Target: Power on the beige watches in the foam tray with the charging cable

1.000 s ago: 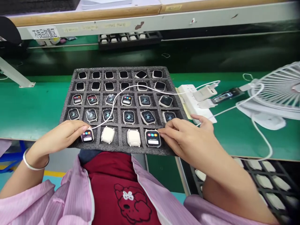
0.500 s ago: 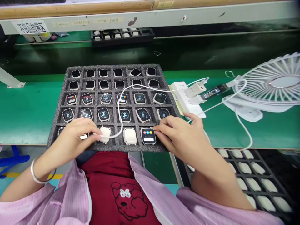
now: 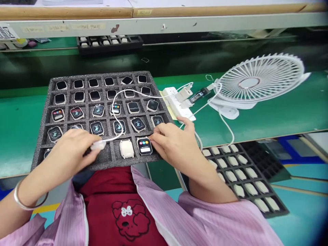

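Note:
A dark grey foam tray [image 3: 106,164] holds rows of smartwatch bodies without straps, many with lit screens. My left hand [image 3: 79,147] is closed on the end of a white charging cable [image 3: 110,139]. A blurred pale piece [image 3: 98,145] shows at the fingertips; I cannot tell whether it is a charging head or a watch seen edge-on. Below it, a bottom-row compartment shows bare foam. My right hand [image 3: 171,140] has its fingers bunched at the right edge of a lit smartwatch [image 3: 144,146]. Left of that watch, a cream smartwatch [image 3: 126,149] lies back up.
A white power strip [image 3: 176,102] with plugged-in adapters and a small USB meter [image 3: 200,95] stands right of the tray. Beyond is a white fan [image 3: 256,82]. Black trays of pale parts lie below right [image 3: 275,213] and at the back [image 3: 84,49]. The cable crosses the foam tray.
The view has swung right. My left hand has lifted slightly with the cable end, and the cream watch that lay under it is gone from its compartment. My right hand stays by the lit watch.

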Demonstrator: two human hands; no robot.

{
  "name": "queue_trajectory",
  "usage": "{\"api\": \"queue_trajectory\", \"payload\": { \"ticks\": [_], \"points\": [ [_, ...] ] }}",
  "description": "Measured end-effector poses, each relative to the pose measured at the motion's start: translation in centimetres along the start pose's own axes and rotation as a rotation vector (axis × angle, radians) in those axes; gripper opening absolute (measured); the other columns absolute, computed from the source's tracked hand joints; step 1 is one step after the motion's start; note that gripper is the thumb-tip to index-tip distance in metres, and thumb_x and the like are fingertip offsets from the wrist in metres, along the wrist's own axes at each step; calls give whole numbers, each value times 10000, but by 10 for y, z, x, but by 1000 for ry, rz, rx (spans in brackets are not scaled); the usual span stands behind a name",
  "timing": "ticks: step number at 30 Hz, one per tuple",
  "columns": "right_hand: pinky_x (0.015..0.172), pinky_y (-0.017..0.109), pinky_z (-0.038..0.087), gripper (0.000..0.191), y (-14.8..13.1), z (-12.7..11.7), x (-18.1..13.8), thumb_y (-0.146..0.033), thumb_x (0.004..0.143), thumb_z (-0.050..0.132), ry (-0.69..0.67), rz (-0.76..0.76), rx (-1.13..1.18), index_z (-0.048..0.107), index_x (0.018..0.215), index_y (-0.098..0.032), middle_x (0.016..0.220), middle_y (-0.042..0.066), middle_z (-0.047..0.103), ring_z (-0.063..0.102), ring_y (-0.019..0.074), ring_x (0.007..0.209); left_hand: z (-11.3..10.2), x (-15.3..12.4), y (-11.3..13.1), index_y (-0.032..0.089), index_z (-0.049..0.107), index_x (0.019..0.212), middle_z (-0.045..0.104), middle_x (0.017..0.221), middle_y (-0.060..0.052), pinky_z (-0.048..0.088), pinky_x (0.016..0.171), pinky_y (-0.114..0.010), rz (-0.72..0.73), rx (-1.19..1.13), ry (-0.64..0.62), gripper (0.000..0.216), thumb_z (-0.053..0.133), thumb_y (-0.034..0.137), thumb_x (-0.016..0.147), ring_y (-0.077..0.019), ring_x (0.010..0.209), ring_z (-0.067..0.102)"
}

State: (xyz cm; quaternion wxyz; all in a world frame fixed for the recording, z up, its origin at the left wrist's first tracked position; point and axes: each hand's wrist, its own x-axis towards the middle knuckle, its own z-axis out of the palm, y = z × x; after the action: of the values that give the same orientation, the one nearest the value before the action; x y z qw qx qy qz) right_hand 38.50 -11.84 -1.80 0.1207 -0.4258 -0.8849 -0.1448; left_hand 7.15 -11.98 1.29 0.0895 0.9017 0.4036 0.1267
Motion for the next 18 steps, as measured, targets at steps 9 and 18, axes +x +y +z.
{"api": "queue_trajectory", "payload": {
  "ticks": [9,18],
  "points": [
    [951,420,268,200,-13,-19,-1,-185,1044,547,175,111,239,667,884,-195,848,7,689,616,184,762,6,-8,-2,257,705,1132,747,1018,-5,401,836,-334,-213,-323,-150,409,391,507,1057,-197,892,637],
    [1085,458,213,229,-32,-11,5,-90,1010,488,9,-95,430,661,896,-186,791,-10,658,594,155,742,7,-2,0,212,678,938,653,814,-16,309,783,-361,-219,-245,-262,524,244,469,1080,-207,794,535]
  ]
}}
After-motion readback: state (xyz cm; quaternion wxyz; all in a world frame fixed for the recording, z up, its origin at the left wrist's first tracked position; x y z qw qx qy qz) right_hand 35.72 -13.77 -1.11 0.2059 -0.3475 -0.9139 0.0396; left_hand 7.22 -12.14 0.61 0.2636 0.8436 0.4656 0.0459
